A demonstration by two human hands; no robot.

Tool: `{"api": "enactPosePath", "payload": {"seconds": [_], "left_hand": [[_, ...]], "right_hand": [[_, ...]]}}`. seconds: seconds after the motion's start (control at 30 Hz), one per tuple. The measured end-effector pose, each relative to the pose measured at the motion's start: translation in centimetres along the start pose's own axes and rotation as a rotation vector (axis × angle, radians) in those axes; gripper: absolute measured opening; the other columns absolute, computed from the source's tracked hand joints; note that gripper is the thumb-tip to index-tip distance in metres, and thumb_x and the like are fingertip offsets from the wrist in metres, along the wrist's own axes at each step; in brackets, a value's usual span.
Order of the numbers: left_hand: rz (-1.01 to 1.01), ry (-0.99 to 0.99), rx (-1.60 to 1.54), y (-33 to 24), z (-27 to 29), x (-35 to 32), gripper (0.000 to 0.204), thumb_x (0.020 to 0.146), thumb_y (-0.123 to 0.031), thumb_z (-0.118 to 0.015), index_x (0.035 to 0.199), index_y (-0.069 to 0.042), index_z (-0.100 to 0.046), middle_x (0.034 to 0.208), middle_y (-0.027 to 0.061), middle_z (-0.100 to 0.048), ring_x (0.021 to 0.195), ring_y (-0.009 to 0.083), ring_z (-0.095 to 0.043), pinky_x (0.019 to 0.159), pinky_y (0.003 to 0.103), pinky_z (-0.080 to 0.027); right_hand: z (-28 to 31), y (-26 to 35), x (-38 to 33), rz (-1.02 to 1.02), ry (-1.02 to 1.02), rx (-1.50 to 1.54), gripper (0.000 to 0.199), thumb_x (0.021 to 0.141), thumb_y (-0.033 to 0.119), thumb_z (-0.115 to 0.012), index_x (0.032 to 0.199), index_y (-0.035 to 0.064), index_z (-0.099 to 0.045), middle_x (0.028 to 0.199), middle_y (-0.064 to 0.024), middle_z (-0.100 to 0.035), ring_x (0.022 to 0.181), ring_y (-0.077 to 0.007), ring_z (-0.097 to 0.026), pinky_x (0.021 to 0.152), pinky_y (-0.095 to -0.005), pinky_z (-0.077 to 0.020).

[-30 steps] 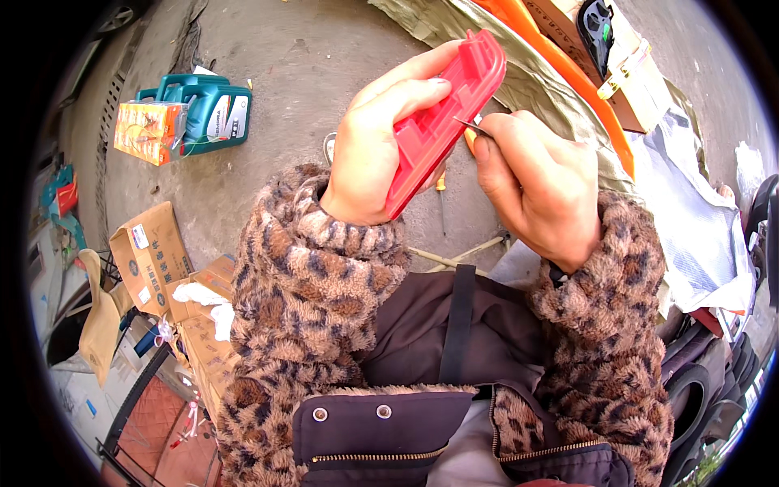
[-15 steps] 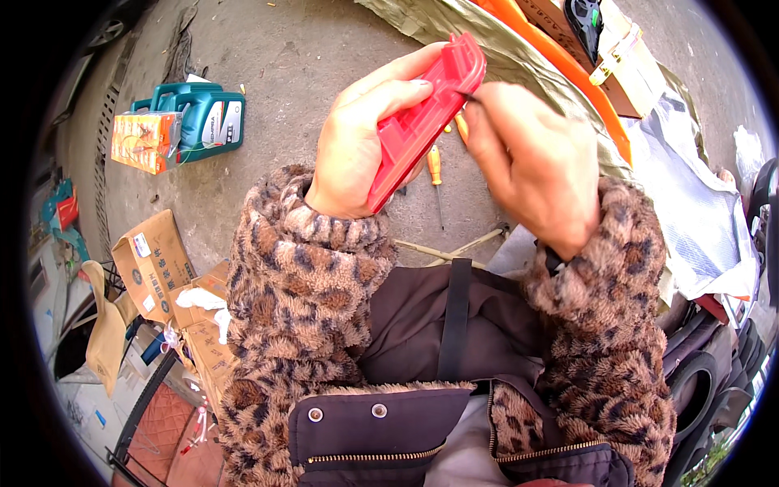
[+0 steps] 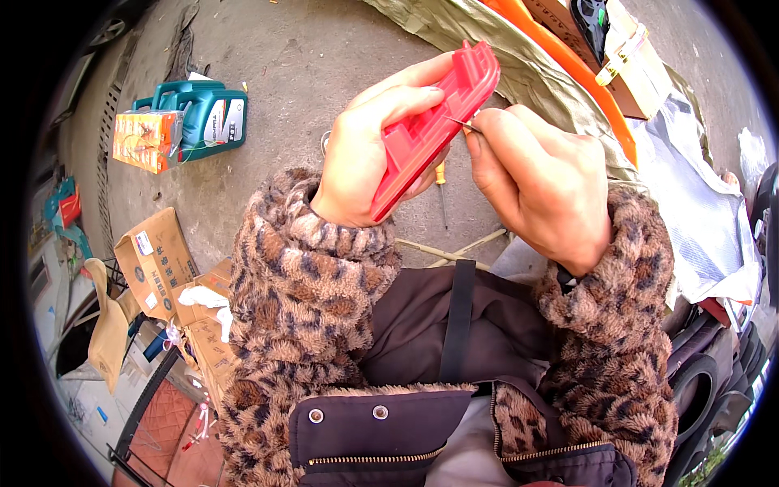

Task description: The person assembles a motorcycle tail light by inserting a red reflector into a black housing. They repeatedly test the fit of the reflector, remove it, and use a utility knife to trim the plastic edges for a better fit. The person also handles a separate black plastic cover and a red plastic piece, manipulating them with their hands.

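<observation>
My left hand (image 3: 363, 150) is closed round a long red plastic part (image 3: 399, 157), tilted with its upper end to the right. Ribs and hollow compartments show on it, with the thumb along its upper face. To its right, my right hand (image 3: 542, 178) pinches a thin, dark, pointed tool (image 3: 461, 123). The tool's tip lies at the right-hand edge of the red part; whether it presses in cannot be made out. The fingers hide the rest of the tool. On the ground behind the hands lies a screwdriver (image 3: 443, 203) with a yellow handle, partly covered.
Teal plastic jugs (image 3: 213, 122) with an orange package (image 3: 143, 140) stand at the left. Opened cardboard boxes (image 3: 158, 260) are at the lower left. A khaki cloth (image 3: 454, 36) and an orange strip (image 3: 596, 89) run along the right, beside white sheeting (image 3: 690, 195) and a tire (image 3: 696, 390).
The red part and my left hand have shifted slightly right. My right hand has moved a little down and right, and more of the thin tool's shaft now shows against the part's edge.
</observation>
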State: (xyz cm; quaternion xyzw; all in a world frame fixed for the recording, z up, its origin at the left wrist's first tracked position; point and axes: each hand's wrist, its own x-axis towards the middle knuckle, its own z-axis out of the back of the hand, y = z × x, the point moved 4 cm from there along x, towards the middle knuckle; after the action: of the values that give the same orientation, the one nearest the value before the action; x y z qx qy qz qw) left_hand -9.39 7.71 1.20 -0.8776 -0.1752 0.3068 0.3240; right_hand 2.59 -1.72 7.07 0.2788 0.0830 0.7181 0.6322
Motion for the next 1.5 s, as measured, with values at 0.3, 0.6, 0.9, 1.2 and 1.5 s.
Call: {"api": "enactPosePath", "payload": {"seconds": [0.3,0.6,0.9,1.2,1.5], "left_hand": [[0.044,0.045,-0.037,-0.5,0.0,-0.8,0.048,0.099,-0.019,-0.043,0.143,0.000,-0.043,0.067,0.0090,-0.055,0.038,0.0116,-0.039,0.033,0.023,-0.030],[0.050,0.000,-0.040,0.0,-0.3,-0.3,0.047,0.099,-0.020,-0.043,0.142,-0.002,-0.045,0.066,0.0074,-0.053,0.038,0.0116,-0.038,0.032,0.022,-0.030],[0.064,0.013,-0.016,-0.1,-0.8,-0.7,0.047,0.099,-0.020,-0.043,0.142,-0.001,-0.045,0.066,0.0086,-0.053,0.037,0.0125,-0.038,0.032,0.022,-0.030],[0.049,0.081,-0.099,0.1,0.4,-0.3,0.045,0.096,-0.018,-0.048,0.137,-0.001,-0.052,0.080,0.0066,-0.066,0.045,0.0099,-0.048,0.037,0.023,-0.034],[0.059,0.100,-0.120,0.6,0.0,0.3,0.046,0.097,-0.017,-0.045,0.140,0.000,-0.048,0.078,0.0109,-0.066,0.040,0.0125,-0.044,0.035,0.023,-0.032]], "right_hand": [[2.6,-3.7,0.6,-0.201,-0.250,-0.196,0.018,0.095,0.016,-0.062,0.082,0.0055,-0.055,0.069,-0.0128,-0.058,0.063,-0.0354,-0.060,0.055,-0.0405,-0.0471],[0.4,0.2,-0.1,-0.043,-0.011,-0.013,0.009,0.088,0.005,-0.066,0.096,0.0015,-0.062,0.076,-0.0127,-0.060,0.063,-0.0313,-0.063,0.055,-0.0370,-0.0484],[1.6,-3.1,0.2,-0.178,-0.144,-0.204,0.012,0.096,0.013,-0.061,0.098,0.0007,-0.063,0.076,-0.0169,-0.061,0.064,-0.0323,-0.061,0.057,-0.0358,-0.0475],[0.1,0.8,-0.5,-0.028,-0.019,0.030,0.011,0.087,0.003,-0.067,0.096,0.0006,-0.062,0.074,-0.0115,-0.058,0.061,-0.0298,-0.061,0.053,-0.0372,-0.0473],[0.6,-2.1,0.0,-0.200,-0.144,-0.154,0.012,0.094,0.014,-0.063,0.091,0.0033,-0.059,0.073,-0.0163,-0.058,0.065,-0.0356,-0.060,0.056,-0.0400,-0.0465]]}}
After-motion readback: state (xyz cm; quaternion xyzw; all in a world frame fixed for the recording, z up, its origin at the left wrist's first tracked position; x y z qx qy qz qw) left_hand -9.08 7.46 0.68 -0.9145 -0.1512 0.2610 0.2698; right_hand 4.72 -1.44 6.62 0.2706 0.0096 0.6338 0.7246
